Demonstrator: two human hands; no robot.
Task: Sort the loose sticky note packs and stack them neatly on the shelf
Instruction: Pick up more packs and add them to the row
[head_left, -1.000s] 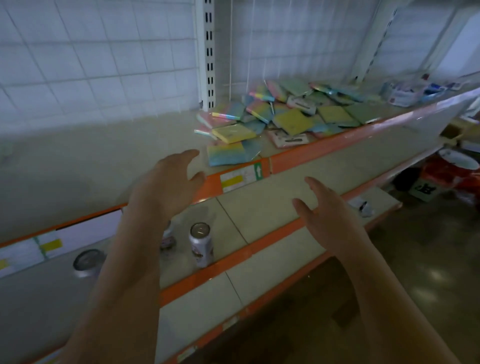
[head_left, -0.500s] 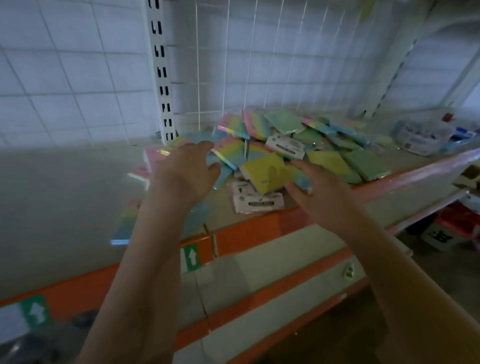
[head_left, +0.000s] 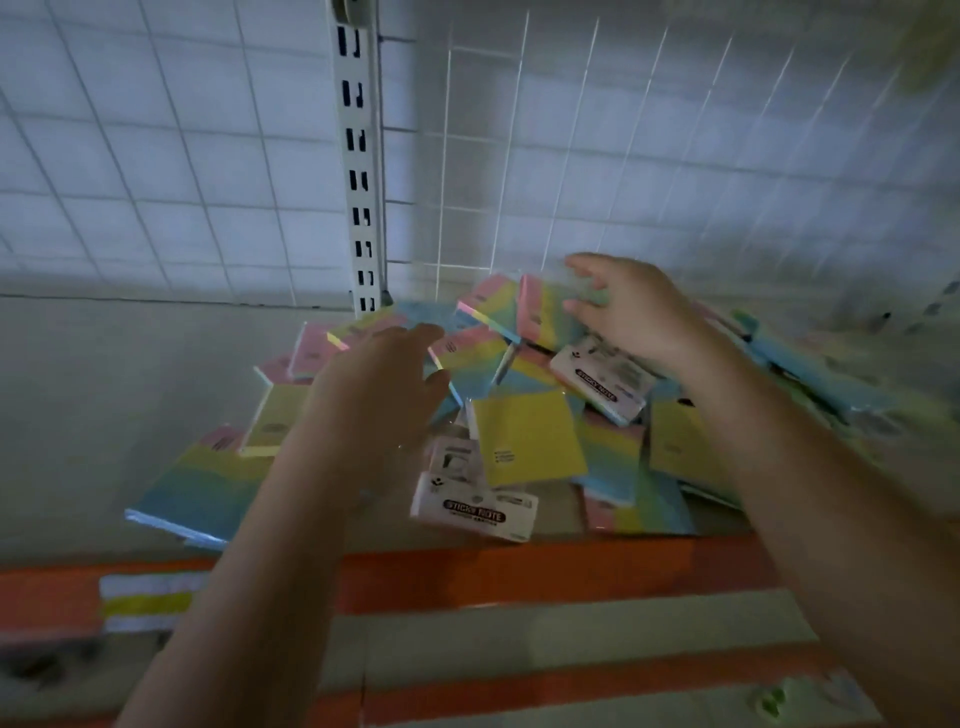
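Reaching over the orange shelf edge (head_left: 519, 571) at lower frame, the left hand (head_left: 379, 395) and right hand (head_left: 634, 312), both spread and holding nothing, hover above the jumbled sticky note packs (head_left: 524, 441) at centre (nothing sorted or stacked yet).

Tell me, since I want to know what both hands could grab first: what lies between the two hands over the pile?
In the head view, between the left hand and right hand lie tilted rainbow-striped packs and, lower, a yellow pack.
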